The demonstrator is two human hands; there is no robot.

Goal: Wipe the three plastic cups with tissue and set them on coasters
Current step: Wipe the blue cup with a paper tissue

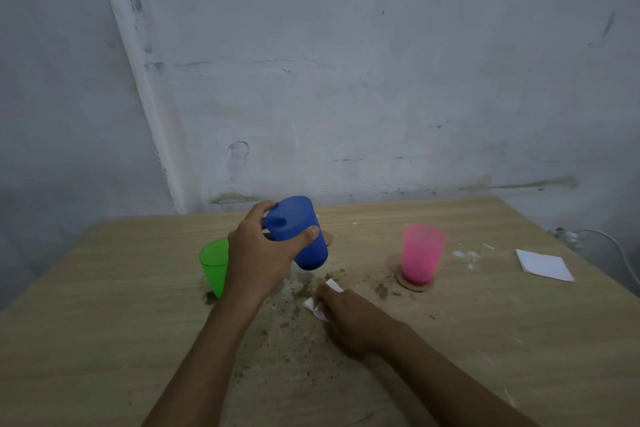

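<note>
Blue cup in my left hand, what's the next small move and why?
Probably bring the tissue in the right hand up to the blue cup: the left hand holds it tilted off the table, and only the pink cup sits on a coaster.

Scuffed grey wall [381, 80] (cracked), worn wood table [86, 340], dim light

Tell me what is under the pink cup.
The pink cup stands upright on a round brown coaster, whose edge shows around the cup's base. The coaster's middle is covered by the cup, so anything there cannot be seen.
</note>
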